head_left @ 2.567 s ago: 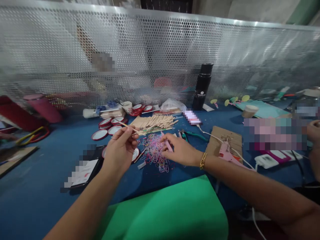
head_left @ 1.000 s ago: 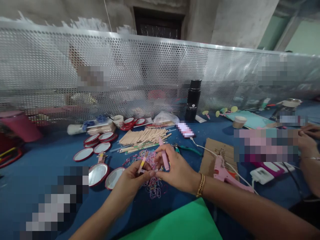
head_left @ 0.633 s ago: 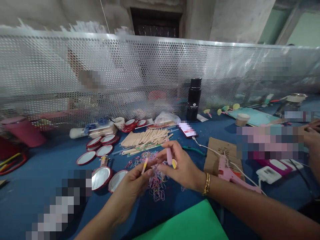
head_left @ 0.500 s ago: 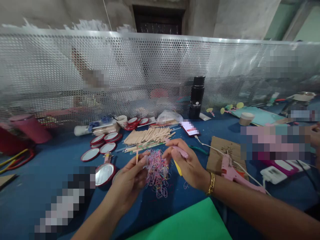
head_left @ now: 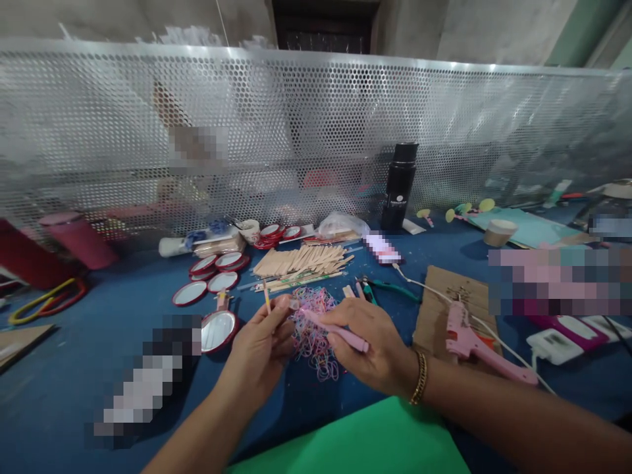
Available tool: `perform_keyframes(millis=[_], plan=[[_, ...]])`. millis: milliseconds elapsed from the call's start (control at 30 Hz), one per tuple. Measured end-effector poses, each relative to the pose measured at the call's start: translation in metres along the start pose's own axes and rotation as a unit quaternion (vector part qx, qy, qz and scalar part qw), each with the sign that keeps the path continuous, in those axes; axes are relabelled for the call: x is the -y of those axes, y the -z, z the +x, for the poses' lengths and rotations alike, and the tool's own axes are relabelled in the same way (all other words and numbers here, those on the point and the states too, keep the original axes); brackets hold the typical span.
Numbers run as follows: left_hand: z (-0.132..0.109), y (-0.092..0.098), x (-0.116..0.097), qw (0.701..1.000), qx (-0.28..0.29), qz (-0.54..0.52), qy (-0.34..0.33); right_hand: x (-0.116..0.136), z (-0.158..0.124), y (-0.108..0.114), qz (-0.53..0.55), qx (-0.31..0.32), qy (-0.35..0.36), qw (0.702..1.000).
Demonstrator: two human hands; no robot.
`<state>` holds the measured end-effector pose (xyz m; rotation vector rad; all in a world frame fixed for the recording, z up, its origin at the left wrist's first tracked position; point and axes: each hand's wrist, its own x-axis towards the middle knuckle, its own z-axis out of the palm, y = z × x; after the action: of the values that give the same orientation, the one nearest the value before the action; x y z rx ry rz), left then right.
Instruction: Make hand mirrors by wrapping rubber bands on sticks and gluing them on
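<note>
My left hand (head_left: 261, 345) is closed, pinching a thin wooden stick (head_left: 267, 297) that points up from its fingers. My right hand (head_left: 368, 342) is closed around a pink pen-like tool (head_left: 336, 329), whose tip reaches toward the left hand's fingers. Both hands hover over a heap of small coloured rubber bands (head_left: 313, 329) on the blue table (head_left: 99, 342). A gold bracelet (head_left: 419, 388) sits on my right wrist.
Behind the hands lie a pile of wooden sticks (head_left: 301, 260), several round red-rimmed mirrors (head_left: 217, 326), green pliers (head_left: 390, 286), a pink glue gun (head_left: 469, 342) on cardboard and a black bottle (head_left: 399, 187). A green sheet (head_left: 355, 441) lies near me. A perforated metal screen (head_left: 316, 131) backs the table.
My hands came together over the rubber bands. The pink tool in my right hand went from upright to lying sideways, its tip at the left hand. The camera tilted slightly.
</note>
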<state>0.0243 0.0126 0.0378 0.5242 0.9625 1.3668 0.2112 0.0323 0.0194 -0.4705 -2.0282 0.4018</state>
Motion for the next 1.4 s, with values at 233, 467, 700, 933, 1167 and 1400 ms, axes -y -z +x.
perform_keyframes(millis=[233,467,700,933,1167,1400], plan=[[-0.003,-0.004,0.003,0.999,-0.034,0.023,-0.015,-0.003,0.000,-0.001,0.011,0.004,-0.012,1.000],[-0.001,-0.005,0.005,0.996,-0.040,0.054,-0.050,-0.004,0.000,-0.003,0.013,-0.020,-0.073,0.997],[-0.003,-0.007,0.012,0.996,-0.027,0.034,-0.075,-0.001,-0.004,-0.010,0.113,-0.061,-0.153,0.980],[-0.008,-0.015,0.020,0.992,-0.036,0.028,-0.120,0.001,-0.006,-0.008,0.157,-0.069,-0.161,0.972],[-0.004,-0.012,0.013,0.984,-0.042,0.093,-0.143,-0.001,0.000,-0.008,0.167,-0.064,-0.152,0.972],[0.000,-0.012,0.003,0.987,-0.031,0.113,-0.109,-0.025,0.018,0.024,-0.053,-0.036,-0.135,0.989]])
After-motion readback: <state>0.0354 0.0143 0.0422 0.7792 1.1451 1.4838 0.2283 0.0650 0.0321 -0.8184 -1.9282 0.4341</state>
